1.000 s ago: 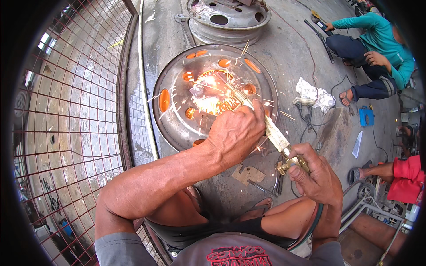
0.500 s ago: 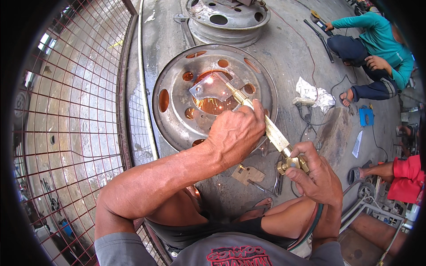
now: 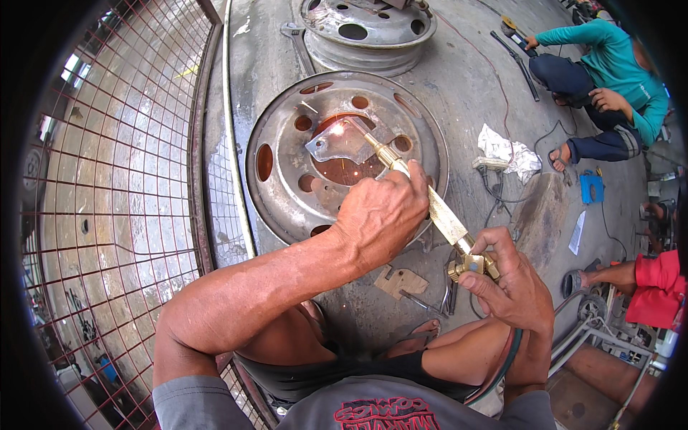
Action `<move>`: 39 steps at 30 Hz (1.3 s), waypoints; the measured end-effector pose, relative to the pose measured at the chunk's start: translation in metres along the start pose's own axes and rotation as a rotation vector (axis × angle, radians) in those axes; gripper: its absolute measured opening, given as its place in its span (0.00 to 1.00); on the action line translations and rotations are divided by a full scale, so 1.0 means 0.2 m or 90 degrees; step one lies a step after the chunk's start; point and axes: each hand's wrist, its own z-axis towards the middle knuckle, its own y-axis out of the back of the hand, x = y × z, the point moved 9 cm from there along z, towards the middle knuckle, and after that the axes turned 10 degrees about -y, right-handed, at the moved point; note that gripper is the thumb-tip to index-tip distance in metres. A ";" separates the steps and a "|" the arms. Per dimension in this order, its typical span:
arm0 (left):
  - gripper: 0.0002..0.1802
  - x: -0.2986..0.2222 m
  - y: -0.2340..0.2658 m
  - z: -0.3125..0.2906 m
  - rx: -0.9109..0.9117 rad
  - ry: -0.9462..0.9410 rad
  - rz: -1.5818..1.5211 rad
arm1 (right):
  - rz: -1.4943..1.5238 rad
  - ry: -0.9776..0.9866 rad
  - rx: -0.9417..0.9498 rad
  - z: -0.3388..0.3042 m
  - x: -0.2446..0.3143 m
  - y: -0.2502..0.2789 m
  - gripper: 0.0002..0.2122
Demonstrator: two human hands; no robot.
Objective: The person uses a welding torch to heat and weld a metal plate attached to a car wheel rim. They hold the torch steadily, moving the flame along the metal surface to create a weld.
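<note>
A brass cutting torch [image 3: 448,218] slants across the middle, its tip over a flat metal plate [image 3: 340,148] with a curved edge. A small bright spot glows on the plate beside the tip, and a few sparks fly off. My left hand [image 3: 383,211] is closed around the torch's front tube. My right hand [image 3: 509,279] grips the rear end by the valve knob, thumb and fingers bent round it. Beneath the plate lies a round steel wheel rim [image 3: 269,193] with holes, its central opening lit orange.
Red wire mesh fencing [image 3: 129,193] runs along the left. A second rim [image 3: 365,54] and an adjustable wrench [image 3: 297,46] lie beyond. Near my feet are a cut plate [image 3: 401,283] and tools. To the right are a white cloth [image 3: 509,150], cables and a co-worker in teal [image 3: 609,50].
The shower of sparks inside the rim has shrunk to a few, and the orange glow through the holes is dimmer. My hands and the torch have hardly moved.
</note>
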 end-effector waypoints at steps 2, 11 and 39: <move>0.36 -0.01 0.02 -0.01 -0.036 -0.017 0.039 | 0.001 0.005 -0.003 0.00 0.00 0.00 0.21; 0.36 -0.02 0.02 -0.01 -0.040 -0.018 0.024 | 0.009 0.013 -0.006 0.00 -0.01 0.00 0.21; 0.35 -0.01 0.01 -0.01 -0.041 -0.020 0.011 | -0.015 -0.002 -0.005 0.00 -0.01 0.00 0.22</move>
